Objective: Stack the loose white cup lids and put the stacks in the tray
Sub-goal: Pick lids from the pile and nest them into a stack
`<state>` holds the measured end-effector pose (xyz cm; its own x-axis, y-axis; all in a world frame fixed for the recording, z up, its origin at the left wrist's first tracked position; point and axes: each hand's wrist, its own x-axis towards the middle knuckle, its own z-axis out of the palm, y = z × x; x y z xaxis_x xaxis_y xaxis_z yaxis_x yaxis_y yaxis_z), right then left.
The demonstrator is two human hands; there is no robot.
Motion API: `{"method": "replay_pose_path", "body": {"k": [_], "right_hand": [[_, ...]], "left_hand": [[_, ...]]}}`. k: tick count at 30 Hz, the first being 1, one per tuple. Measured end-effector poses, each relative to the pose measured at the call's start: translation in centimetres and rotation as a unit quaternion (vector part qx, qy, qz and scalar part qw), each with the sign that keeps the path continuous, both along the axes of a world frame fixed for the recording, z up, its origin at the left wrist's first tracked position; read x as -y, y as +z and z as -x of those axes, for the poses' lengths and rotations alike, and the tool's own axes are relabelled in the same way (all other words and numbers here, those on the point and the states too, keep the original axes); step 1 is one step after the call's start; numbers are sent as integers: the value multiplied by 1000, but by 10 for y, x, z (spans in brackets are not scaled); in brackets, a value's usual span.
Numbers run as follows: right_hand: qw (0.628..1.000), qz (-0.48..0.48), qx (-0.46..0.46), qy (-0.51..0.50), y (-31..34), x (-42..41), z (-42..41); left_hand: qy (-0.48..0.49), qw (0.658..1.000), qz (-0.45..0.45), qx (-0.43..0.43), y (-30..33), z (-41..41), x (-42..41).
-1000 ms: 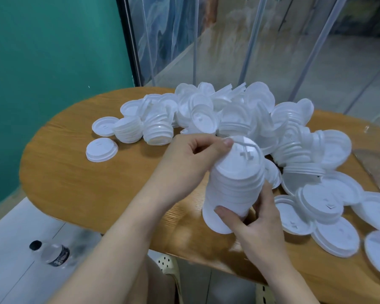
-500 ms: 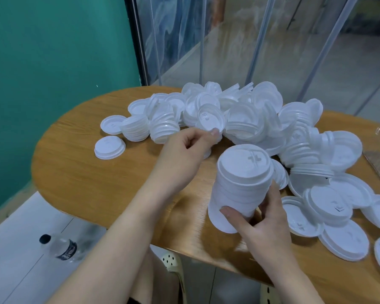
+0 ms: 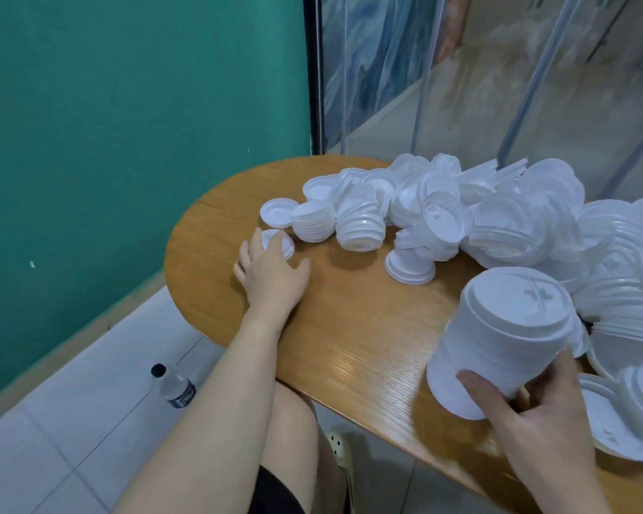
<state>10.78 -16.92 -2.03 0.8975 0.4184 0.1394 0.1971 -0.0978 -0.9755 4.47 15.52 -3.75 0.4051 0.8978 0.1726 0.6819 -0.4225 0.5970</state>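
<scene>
My right hand (image 3: 535, 413) grips a tall stack of white cup lids (image 3: 498, 328) from below, tilted over the table's near edge. My left hand (image 3: 271, 272) reaches out to the table's far left, its fingers laid over a small stack of lids (image 3: 284, 241) lying apart from the rest. A big heap of loose white lids (image 3: 498, 217) covers the back and right of the wooden table (image 3: 349, 328). Short stacks (image 3: 361, 226) lie at the heap's left end. No tray is in view.
A green wall stands to the left and glass panels rise behind the table. A plastic water bottle (image 3: 175, 387) lies on the white floor below the table's left end. My knee and a shoe (image 3: 340, 447) show under the near edge.
My left hand has left the top of the held stack and swung far left onto the separate small stack. The view has turned left. My right hand keeps its hold.
</scene>
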Motion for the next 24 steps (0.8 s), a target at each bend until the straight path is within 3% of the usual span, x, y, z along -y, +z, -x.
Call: {"method": "replay_pose_path", "body": {"k": [8,13,18,24], "right_hand": [[999,-22,26,18,-10,3,-7],[999,-23,24,19,-10,2,-9],[999,-19,26,10,-6,2,-4],[999,-11,28,22,1,1,-1]], "left_hand": [[56,998,-22,11,-9,-5,-27],[34,994,1,100,6,2,-12],[-73,951,70,292,51,10,35],[-303,895,124,304,109,11,117]]}}
